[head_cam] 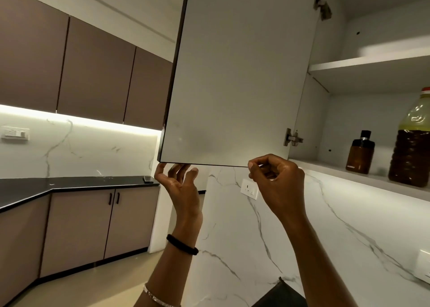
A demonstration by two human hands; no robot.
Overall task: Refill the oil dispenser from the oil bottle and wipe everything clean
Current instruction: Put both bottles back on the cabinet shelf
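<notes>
An upper cabinet stands open, its white door (237, 78) swung out toward me. On the cabinet's lower shelf (363, 178) stand a small amber oil dispenser (360, 154) with a black cap and, to its right, a large clear oil bottle (411, 141) with a red cap, partly cut off by the frame edge. My left hand (179, 185) reaches up with fingers spread, fingertips touching the door's bottom edge near its outer corner. My right hand (277, 181) is curled just under the door's bottom edge near the hinge side, holding nothing that I can see.
An upper shelf (372, 62) sits bare above. A marble wall with a socket (250, 189) lies under the cabinet. To the left runs a black counter (69, 184) over brown base cabinets, with a phone (147, 178) on it. Brown wall cabinets hang above.
</notes>
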